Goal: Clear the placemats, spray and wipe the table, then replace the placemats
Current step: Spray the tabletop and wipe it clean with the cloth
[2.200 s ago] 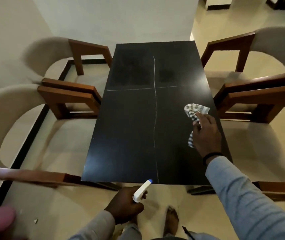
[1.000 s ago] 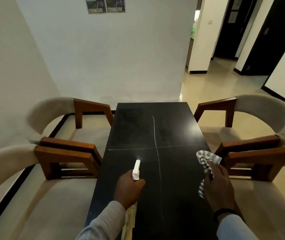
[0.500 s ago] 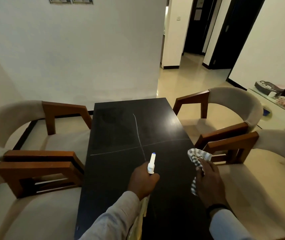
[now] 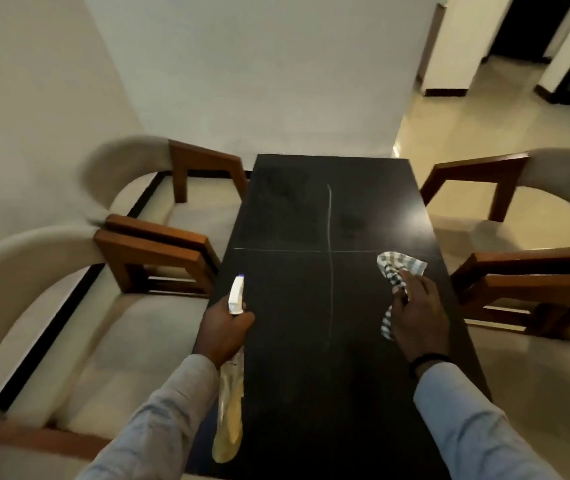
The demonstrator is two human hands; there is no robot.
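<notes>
The black table [image 4: 311, 216] runs away from me, bare, with thin pale lines crossing at its middle. My left hand [image 4: 224, 332] grips a spray bottle [image 4: 231, 410] by the neck over the table's left edge, its white nozzle with a blue tip pointing toward the far end. My right hand [image 4: 418, 317] holds a checked cloth [image 4: 397, 271] bunched against the right side of the tabletop. No placemats are in view.
Cream chairs with brown wooden arms stand close on both sides: two on the left [image 4: 159, 247] and two on the right [image 4: 525, 271]. A white wall lies beyond the table's far end. A tiled hallway [image 4: 467, 112] opens at the upper right.
My left hand has brought the spray bottle up from below the near edge to over the table's left side. The right hand has stayed on the cloth. My view has swung back left and down.
</notes>
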